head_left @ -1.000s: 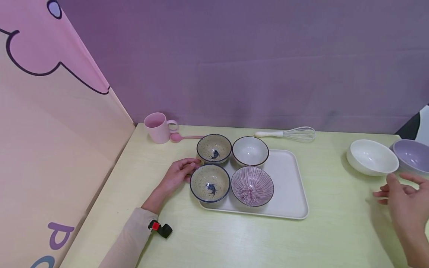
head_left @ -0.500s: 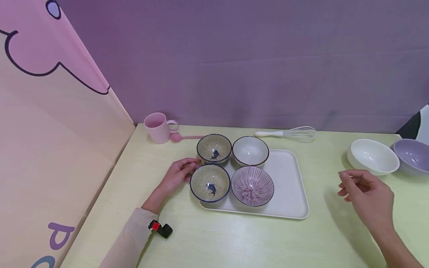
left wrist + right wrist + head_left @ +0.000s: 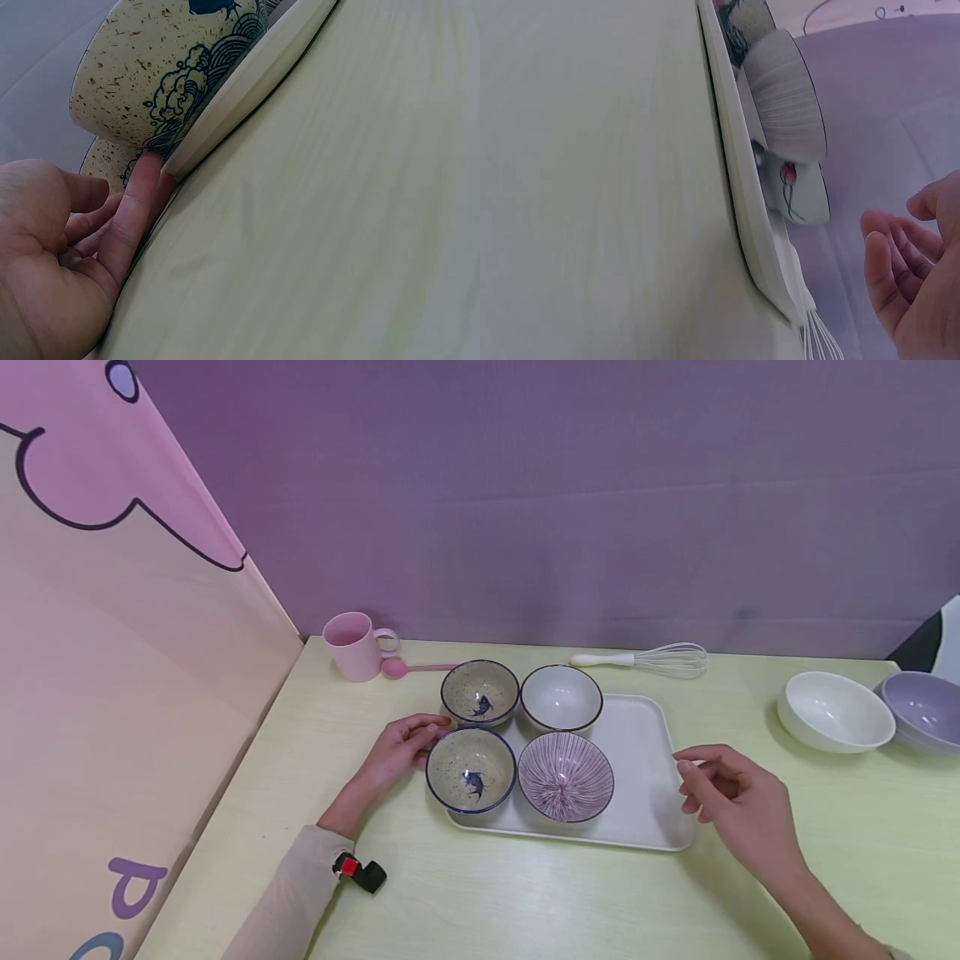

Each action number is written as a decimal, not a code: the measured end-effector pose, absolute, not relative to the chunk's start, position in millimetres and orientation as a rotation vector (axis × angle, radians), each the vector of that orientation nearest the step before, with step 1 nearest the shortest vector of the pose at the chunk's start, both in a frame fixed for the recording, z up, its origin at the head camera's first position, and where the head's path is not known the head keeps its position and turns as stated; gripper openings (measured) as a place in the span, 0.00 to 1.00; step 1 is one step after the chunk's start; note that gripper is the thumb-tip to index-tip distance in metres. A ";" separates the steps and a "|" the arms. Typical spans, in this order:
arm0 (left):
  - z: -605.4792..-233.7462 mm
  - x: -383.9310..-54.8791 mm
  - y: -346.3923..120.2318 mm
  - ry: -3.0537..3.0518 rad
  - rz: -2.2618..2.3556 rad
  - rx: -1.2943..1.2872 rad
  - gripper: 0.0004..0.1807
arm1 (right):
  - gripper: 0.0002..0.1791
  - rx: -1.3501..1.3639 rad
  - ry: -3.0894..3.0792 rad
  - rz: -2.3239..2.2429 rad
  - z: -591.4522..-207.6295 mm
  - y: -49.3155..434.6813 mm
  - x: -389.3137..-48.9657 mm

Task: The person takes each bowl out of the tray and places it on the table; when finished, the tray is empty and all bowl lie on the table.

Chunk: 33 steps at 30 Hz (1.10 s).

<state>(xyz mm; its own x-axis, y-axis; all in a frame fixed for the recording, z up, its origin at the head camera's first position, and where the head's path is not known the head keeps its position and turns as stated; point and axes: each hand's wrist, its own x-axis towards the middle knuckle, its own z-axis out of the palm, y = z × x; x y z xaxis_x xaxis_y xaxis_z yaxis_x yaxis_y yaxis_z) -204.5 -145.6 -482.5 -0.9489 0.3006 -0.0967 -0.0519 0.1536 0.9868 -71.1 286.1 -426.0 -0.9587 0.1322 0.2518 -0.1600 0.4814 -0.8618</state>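
On a white tray [image 3: 637, 768] stand two speckled bowls with blue fish, the near one [image 3: 471, 768] and the far one [image 3: 480, 692], beside a brown-rimmed white bowl [image 3: 561, 697] and a purple-striped bowl [image 3: 566, 777]. My left hand [image 3: 397, 750] lies at the tray's left side; in the left wrist view its fingertips [image 3: 148, 161] touch the rim beneath a speckled bowl [image 3: 150, 82]. At the tray's right edge hovers my right hand [image 3: 738, 802], fingers loosely bent and holding nothing. The right wrist view shows those fingers [image 3: 881, 262] apart from the tray.
A pink mug [image 3: 354, 647] and pink spoon [image 3: 397, 668] stand at the back left. Behind the tray lies a whisk [image 3: 660, 660]. To the far right are a plain white bowl [image 3: 832, 714] and a purple bowl [image 3: 926, 710]. A purple curtain [image 3: 525, 510] backs the table.
My right hand has travelled left, from beside the bowls at the far right to the tray's right edge. The left hand and the bowls have stayed put.
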 end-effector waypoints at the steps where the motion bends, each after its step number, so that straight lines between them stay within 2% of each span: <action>1: -482.5 -204.5 -145.7 2.161 1.869 0.241 0.18 | 0.06 0.039 -2.455 1.483 -426.9 282.7 -70.8; 15: -481.6 -203.8 -145.9 2.180 1.849 0.250 0.19 | 0.12 0.186 -2.536 1.646 -440.6 244.0 -68.5; 27: -480.9 -203.3 -145.6 2.185 1.844 0.238 0.19 | 0.25 0.397 -2.546 1.550 -449.3 236.8 -71.9; 33: -482.0 -204.2 -145.9 2.186 1.844 0.232 0.19 | 0.25 0.440 -2.512 1.560 -453.1 232.3 -77.4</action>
<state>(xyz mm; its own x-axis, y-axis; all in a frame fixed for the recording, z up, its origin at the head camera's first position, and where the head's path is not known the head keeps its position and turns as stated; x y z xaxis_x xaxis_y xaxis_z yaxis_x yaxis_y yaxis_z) -204.2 -145.9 -482.0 -0.9503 0.2938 -0.1029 -0.0518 0.1768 0.9829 -77.4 232.3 -453.1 -0.9454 -0.1670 0.2799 -0.3249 0.4156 -0.8495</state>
